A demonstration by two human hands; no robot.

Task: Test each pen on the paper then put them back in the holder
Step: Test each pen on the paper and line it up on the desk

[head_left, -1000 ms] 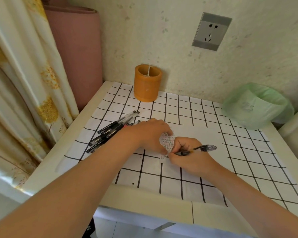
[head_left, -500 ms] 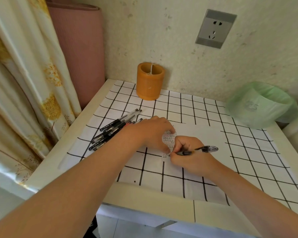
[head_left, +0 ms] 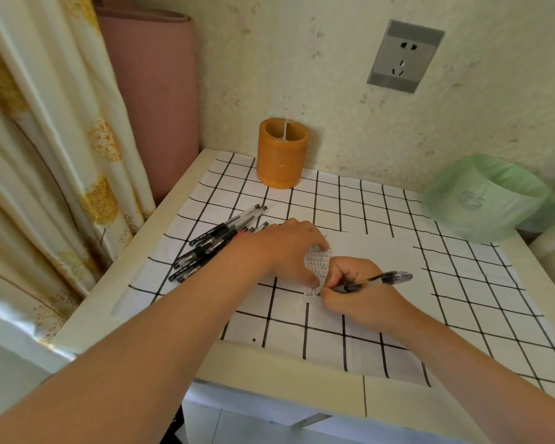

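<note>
Head view: right hand (head_left: pixel 359 290) pinches pen (head_left: pixel 374 281), tip on paper (head_left: pixel 375 251); left hand (head_left: pixel 285 248) lies spread flat on paper, spare pens (head_left: pixel 218 241) just left.

a cream table (head_left: pixel 269 363) carries a white grid-lined sheet (head_left: pixel 462 315) under both hands (head_left: pixel 318 270). on the sheet: an orange holder (head_left: pixel 282 155) well beyond the hands, loose pens (head_left: pixel 218 241) just left of them, a white paper (head_left: pixel 372 251) beneath them.
</note>
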